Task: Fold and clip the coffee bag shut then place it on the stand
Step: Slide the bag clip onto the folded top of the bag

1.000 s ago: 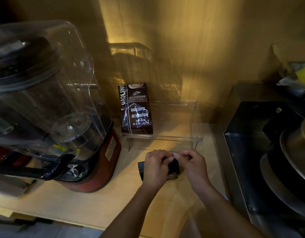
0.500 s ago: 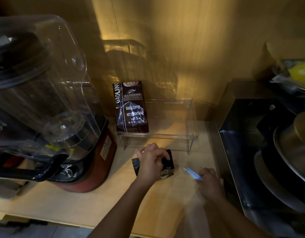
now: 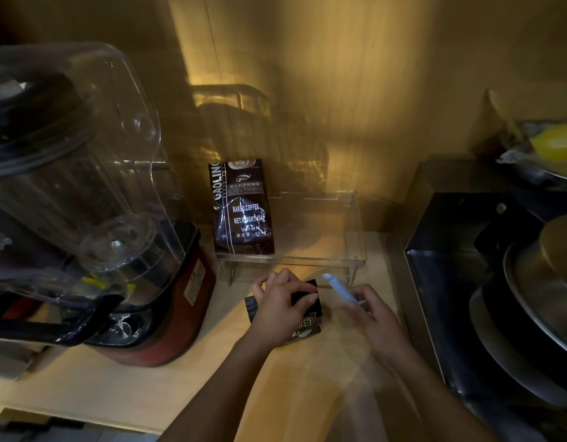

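A small black coffee bag (image 3: 309,317) lies on the wooden counter, its top folded over. My left hand (image 3: 280,306) presses down on the fold and covers most of the bag. My right hand (image 3: 373,312) is just to the right of the bag and holds a pale blue clip (image 3: 338,287), which points up and left towards the fold. A clear acrylic stand (image 3: 355,250) sits right behind my hands. A larger dark coffee bag (image 3: 240,207) stands upright on the stand's left side.
A big blender (image 3: 94,202) with a clear cover and red base fills the left. A dark metal box (image 3: 451,266) with round metal pans (image 3: 543,301) borders the right. A lemon (image 3: 556,141) rests in a dish at the far right. The wooden wall rises behind.
My right hand left the bag, picked up the blue clip at the right, and has brought it back up beside the fold. My left hand stayed on the folded bag.
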